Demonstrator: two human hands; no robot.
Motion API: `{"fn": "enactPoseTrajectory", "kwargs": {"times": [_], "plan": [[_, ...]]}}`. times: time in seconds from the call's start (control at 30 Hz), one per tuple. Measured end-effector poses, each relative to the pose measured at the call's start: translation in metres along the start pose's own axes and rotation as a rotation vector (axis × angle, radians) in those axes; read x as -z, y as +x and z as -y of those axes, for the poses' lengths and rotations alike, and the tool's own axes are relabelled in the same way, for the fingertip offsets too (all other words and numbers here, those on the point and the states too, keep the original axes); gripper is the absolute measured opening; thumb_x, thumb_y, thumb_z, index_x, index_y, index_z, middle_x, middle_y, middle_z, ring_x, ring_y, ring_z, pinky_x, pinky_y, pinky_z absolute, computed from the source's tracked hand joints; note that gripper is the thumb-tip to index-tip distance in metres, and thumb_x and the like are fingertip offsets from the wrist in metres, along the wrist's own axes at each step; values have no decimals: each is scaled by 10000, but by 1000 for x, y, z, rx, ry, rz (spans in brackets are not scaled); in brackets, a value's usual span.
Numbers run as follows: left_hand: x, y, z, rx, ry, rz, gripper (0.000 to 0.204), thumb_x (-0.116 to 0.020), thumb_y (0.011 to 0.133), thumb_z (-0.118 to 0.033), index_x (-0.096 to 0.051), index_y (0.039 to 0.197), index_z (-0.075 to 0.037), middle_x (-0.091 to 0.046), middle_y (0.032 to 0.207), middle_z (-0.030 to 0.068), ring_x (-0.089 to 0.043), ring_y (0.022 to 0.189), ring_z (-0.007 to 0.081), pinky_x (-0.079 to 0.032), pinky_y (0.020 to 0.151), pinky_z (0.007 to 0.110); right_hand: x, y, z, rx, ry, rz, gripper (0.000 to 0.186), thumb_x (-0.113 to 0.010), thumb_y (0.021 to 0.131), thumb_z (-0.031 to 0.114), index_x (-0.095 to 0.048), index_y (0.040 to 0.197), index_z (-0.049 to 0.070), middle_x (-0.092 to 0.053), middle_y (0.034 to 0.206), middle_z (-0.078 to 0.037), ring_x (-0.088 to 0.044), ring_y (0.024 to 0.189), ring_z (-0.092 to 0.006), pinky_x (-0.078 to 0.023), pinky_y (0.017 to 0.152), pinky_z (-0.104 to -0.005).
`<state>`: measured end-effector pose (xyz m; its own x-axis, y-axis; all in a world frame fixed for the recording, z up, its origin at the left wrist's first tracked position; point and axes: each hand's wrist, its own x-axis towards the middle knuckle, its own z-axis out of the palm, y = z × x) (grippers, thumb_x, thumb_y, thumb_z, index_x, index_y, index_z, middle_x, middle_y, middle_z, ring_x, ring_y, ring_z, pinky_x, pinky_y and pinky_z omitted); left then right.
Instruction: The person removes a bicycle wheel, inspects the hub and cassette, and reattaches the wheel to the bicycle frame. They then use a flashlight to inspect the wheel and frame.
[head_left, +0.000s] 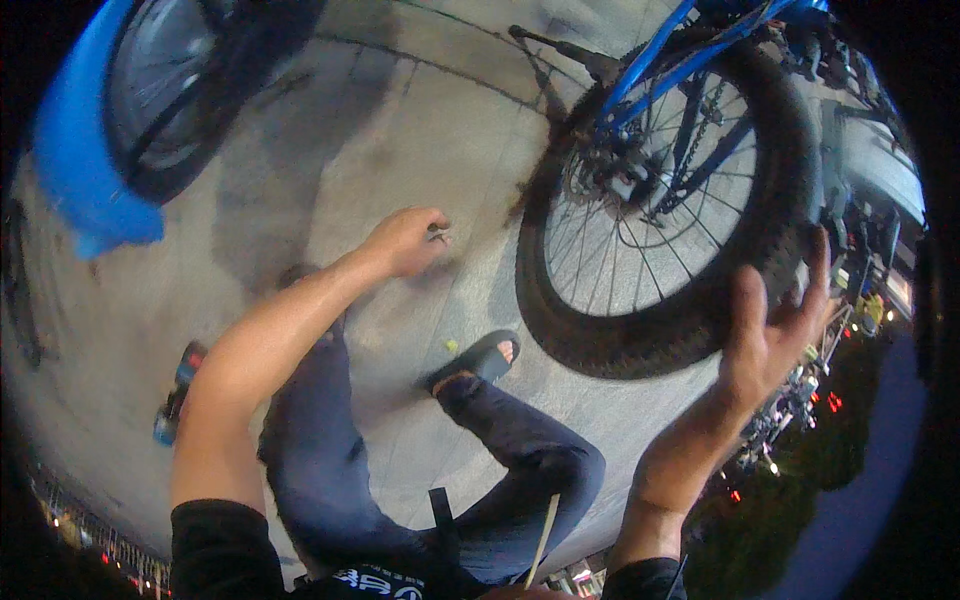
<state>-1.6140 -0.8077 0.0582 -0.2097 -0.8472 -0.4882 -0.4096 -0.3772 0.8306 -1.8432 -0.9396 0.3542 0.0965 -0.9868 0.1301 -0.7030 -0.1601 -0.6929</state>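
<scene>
A bicycle wheel with a wide, knobby black tyre (600, 345) stands at the right, joined to a blue bicycle frame (655, 50). Its spokes, hub and brake disc (577, 178) face me. My right hand (770, 335) is at the tyre's lower right edge, thumb and fingers spread; whether it presses on the rubber I cannot tell. To the left of the wheel, apart from it, my left hand (408, 243) is closed above the pavement. Something small and dark shows between its fingers, too little of it to name.
A blue fender or cover (85, 150) with another wheel (165, 90) stands at the upper left. My sandalled foot (485, 360) rests on the pavement (400, 150), near the tyre. A small red and blue object (180, 395) lies left of my left arm. Several parked bikes (790, 405) line the right.
</scene>
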Motion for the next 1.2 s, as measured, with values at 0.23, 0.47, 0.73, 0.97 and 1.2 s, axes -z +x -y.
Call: {"fn": "enactPoseTrajectory", "kwargs": {"times": [0.23,0.47,0.73,0.97,1.2], "plan": [[-19,64,39,-255,-117,53,329,-646,866,-242,-633,1106,-18,-647,1063,170,-637,987,310,-498,857,396,-11,-1,-3,148,-231,-80,835,-701,840,356,-327,1446,-79,-445,1416,-222,-456,1290,-304,-307,1107,-415],[-38,64,57,-263,-205,207,332,-652,877,-232,-620,1123,-13,-637,1098,173,-638,1002,310,-503,866,396,-11,-4,10,83,-318,-72,827,-678,856,322,-279,1470,-64,-439,1413,-234,-452,1294,-319,-321,1100,-427],[-66,28,58,-232,-366,233,309,-661,871,-209,-623,1108,-15,-642,1070,179,-645,988,312,-506,859,398,-15,-12,9,-69,-244,-46,703,-588,898,227,-294,1484,-27,-405,1460,-201,-411,1341,-305,-281,1133,-404],[-64,15,50,-199,-312,284,315,-647,864,-217,-621,1095,-5,-640,1085,184,-620,1044,334,-483,910,414,-25,-17,9,-159,-106,-147,669,-562,902,236,-327,1469,-29,-460,1412,-187,-452,1297,-292,-311,1108,-393],[-76,6,54,-236,-306,202,293,-665,862,-199,-626,1092,-22,-644,1057,165,-629,1009,313,-493,884,398,-14,-7,4,-86,-151,-81,614,-569,886,199,-381,1420,-37,-542,1261,-181,-554,1127,-286,-435,988,-398]]}}
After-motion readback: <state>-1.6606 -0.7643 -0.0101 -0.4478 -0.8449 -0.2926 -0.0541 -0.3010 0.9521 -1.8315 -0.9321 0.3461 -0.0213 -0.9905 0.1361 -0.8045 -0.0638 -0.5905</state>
